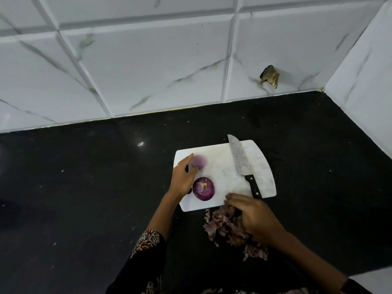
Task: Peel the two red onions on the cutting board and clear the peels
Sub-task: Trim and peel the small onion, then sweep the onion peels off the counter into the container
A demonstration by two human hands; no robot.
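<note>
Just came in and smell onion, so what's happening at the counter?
A person is finishing peeling red onions. The left hand touches the far onion on the white cutting board; the near onion sits beside it. The right hand is over the pile of peels on the black counter. The knife lies unused on the board.

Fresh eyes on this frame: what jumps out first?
The white cutting board stands out against the black counter, with two purple onions at its left end: the far onion touched by the left hand, the near onion lying free. A knife lies across the board's right side. Just off the near edge, the right hand rests over a heap of peels on the counter.
</note>
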